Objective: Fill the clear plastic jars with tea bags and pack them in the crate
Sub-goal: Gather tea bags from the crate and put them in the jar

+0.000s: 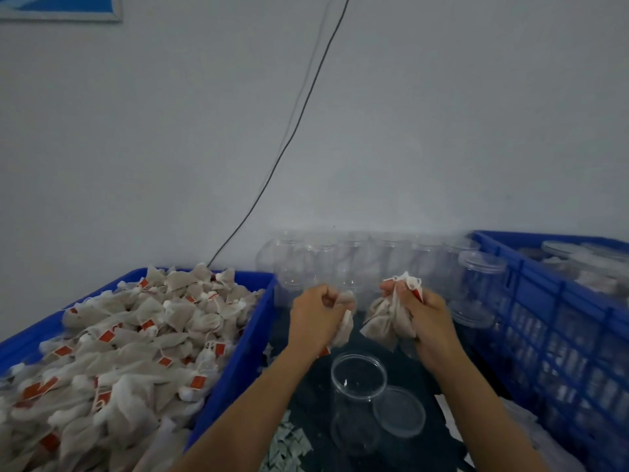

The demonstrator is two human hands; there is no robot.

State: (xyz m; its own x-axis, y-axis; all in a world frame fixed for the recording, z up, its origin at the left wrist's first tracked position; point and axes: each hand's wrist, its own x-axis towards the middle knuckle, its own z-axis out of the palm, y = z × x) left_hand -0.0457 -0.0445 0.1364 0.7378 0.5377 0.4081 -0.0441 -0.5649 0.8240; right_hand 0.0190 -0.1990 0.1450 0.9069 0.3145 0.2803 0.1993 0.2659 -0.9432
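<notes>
A blue bin [238, 366] at the bench's left edge is heaped with tea bags [129, 338], too many to count. One open clear jar [357, 400] stands empty near the front, its lid [399, 411] just beside it. Empty jars [340, 264] line the back edge; the count is unclear. The crate [558, 321] at the right edge holds lidded jars [578, 260]. The left hand [318, 316] and right hand [420, 315], fingers curled, each grip a bunch of tea bags above the open jar.
</notes>
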